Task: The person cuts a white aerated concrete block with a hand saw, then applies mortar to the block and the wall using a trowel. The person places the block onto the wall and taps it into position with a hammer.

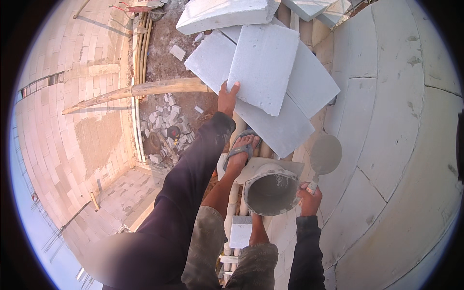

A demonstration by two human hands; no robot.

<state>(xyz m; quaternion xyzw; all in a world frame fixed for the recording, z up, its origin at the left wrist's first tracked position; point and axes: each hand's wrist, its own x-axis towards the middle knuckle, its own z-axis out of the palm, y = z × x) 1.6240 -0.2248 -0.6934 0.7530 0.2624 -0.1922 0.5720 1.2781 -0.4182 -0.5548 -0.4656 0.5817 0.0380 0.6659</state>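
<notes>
My left hand (227, 99) grips the lower left edge of an upright-cut white lightweight block (262, 67), which lies on other overlapping white slabs (299, 121). My right hand (309, 199) is closed on the handle of a round grey trowel (325, 154), held beside the right rim of a mortar-stained bucket (270, 193) with grey contents. The bucket stands on a narrow board (295, 168). My left foot (241, 151), in a sandal, is on that board just behind the bucket.
A block wall (391, 135) rises close on my right. Bamboo poles (232, 208) form the footing under me. A wooden pole (145, 89) crosses on the left, above ground with broken block pieces (169, 121). A wheelbarrow (140, 7) is at the far top, another block wall (63, 145) opposite.
</notes>
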